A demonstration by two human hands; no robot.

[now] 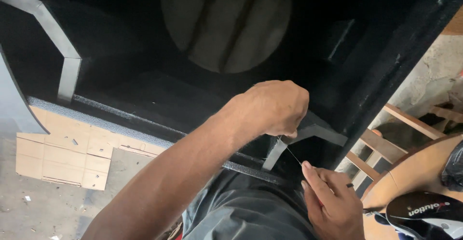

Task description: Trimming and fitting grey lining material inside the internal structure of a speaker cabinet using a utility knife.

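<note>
While my left hand (275,107) is pinching one end, my right hand (330,204) is gripping the thin wire (293,155) taut between them. I'm working at the black box's (159,100) front edge; nothing looks fastened yet, I'd judge.

Flattened tan cardboard box (67,155) lower left

The black box (159,100) stands open toward the person, its dark hollow giving room to reach in. A grey angled brace (299,141) juts from its lower edge beside the left hand (272,107), and a taut thin wire (293,155) bars the gap down to the right hand (333,201). A wooden frame (386,146) crowds the right side.
</note>
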